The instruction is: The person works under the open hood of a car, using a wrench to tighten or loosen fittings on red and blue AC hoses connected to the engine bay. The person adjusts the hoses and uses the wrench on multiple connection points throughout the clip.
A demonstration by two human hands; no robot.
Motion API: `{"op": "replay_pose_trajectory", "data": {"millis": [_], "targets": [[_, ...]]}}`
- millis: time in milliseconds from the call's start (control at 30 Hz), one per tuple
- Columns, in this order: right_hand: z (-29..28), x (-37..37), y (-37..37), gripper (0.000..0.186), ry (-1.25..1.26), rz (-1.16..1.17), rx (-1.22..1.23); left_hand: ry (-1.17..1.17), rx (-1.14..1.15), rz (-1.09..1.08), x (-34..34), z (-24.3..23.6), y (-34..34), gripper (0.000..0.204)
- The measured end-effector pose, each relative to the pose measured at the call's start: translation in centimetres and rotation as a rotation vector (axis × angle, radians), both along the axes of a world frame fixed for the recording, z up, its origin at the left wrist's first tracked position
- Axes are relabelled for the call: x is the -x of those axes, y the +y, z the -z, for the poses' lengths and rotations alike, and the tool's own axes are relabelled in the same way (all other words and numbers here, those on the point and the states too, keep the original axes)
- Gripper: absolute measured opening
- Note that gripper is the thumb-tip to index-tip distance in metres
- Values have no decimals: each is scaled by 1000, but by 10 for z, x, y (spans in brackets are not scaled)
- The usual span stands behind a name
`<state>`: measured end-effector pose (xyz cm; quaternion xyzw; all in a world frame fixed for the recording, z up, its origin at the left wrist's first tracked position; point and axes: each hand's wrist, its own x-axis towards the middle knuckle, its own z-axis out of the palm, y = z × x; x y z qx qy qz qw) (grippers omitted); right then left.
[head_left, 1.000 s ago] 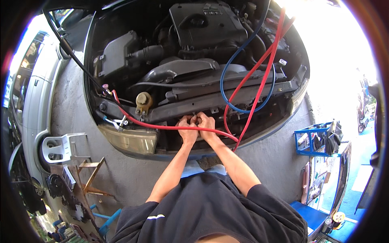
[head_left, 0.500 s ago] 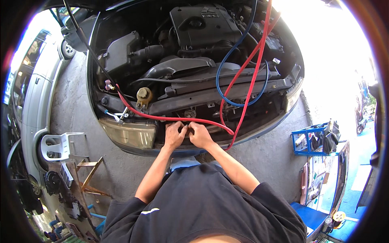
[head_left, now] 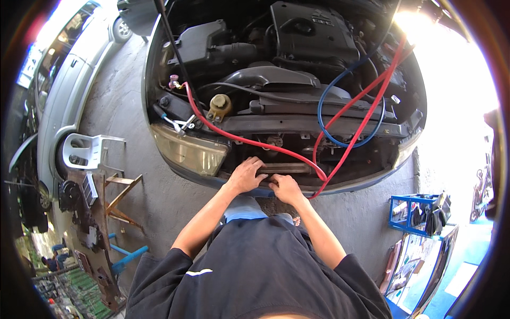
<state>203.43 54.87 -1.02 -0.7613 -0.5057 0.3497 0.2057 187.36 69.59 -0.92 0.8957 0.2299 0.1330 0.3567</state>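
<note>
left hand at front edge of car, near headlight; fingers bent, thumb set wide. right hand just beside, same edge, fingers curled narrow; can't tell if gripping anything. pale bar just beyond both. red hose crosses above.

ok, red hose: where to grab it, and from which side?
I'd take the red hose mid-stretch, between the left headlight and its sharp bend, from the front bumper side, fingers wrapped across it: it's slender, runs roughly sideways, and no other hose crosses it there.
</note>
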Motion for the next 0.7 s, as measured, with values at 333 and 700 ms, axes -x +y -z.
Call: {"op": "replay_pose_trajectory", "data": {"millis": [333,700], "targets": [[-60,-2,0,32,108,17,-30,-317,-14,-428,47,-69,23,11],[-84,6,16,29,24,-84,-193,74,-513,-522,118,-96,160,41]]}}
